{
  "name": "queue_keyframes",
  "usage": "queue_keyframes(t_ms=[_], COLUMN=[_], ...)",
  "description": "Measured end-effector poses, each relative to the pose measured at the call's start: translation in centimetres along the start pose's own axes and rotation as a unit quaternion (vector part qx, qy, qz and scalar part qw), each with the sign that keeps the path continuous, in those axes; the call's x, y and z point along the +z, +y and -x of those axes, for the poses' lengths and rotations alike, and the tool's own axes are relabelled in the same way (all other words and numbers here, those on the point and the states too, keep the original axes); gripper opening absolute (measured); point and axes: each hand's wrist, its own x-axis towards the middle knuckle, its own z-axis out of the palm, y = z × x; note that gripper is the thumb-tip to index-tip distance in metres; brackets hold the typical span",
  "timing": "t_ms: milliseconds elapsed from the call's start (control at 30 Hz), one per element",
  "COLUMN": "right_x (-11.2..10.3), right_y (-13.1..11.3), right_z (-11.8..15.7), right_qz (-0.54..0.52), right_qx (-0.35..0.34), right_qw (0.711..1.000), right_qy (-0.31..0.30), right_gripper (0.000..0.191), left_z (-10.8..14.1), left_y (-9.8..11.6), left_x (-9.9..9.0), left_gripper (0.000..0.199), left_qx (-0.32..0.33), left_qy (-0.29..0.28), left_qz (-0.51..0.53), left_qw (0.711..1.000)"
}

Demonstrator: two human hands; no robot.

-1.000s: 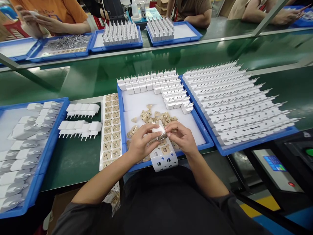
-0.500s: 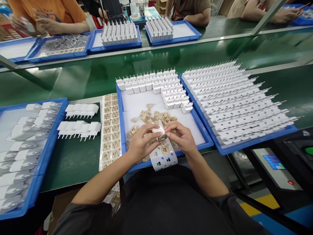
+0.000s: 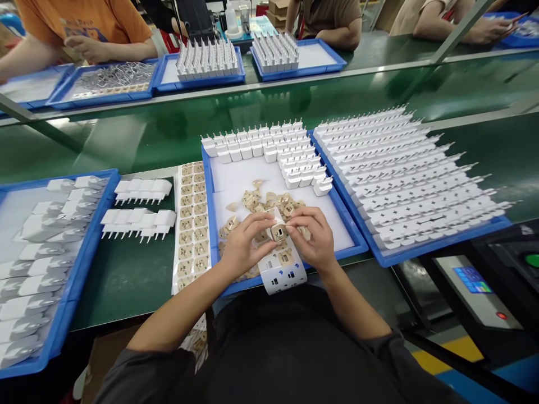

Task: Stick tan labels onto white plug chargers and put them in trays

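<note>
A white plug charger (image 3: 278,231) is gripped between the thumb and fingers of my left hand (image 3: 245,241), its tan port face turned toward me. At the right edge of that face, the fingers of my right hand (image 3: 314,235) pinch and touch the charger. Whether they also hold a thin film there, I cannot tell. Beneath both hands a curled white sticker strip (image 3: 283,272) with cut-outs hangs over the front rim of a blue tray (image 3: 349,224). Loose tan sticker pieces (image 3: 269,199) lie in that tray behind my hands.
White plug chargers (image 3: 252,140) stand prongs-up along the tray's back and right. A full tray of chargers (image 3: 412,185) is on the right. Sticker sheets (image 3: 191,224) lie left, beside chargers on their sides (image 3: 141,219) and another tray (image 3: 80,280). Co-workers sit across the green bench.
The charger has been turned slightly, so its port face now looks tan rather than grey. My right fingers have shifted from the face to its right edge. One co-worker's arm moved left.
</note>
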Motion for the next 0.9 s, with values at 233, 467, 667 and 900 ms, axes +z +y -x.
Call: queue_keyframes(t_ms=[233,467,667,900], right_x=[-1.2,-3.8,-3.3,-2.6], right_y=[0.0,2.8,2.5,2.5], right_z=[0.7,-0.2,0.0,-0.3], right_qz=[-0.095,0.224,0.173,0.137], right_qx=[-0.008,0.059,-0.075,-0.157], right_qw=[0.995,0.973,0.979,0.928], right_qy=[0.002,0.000,-0.082,-0.309], right_gripper=[0.011,0.014,0.026,0.033], left_z=[-0.2,-0.6,-1.1,-0.4], left_y=[0.2,0.4,1.2,3.9], left_x=[-0.1,-0.1,-0.6,-6.8], left_gripper=[0.041,0.039,0.040,0.039], left_qx=[-0.095,-0.103,-0.104,-0.135], left_qy=[0.008,0.013,0.067,0.109], left_qz=[0.072,0.098,0.105,0.020], left_qw=[0.993,0.990,0.987,0.985])
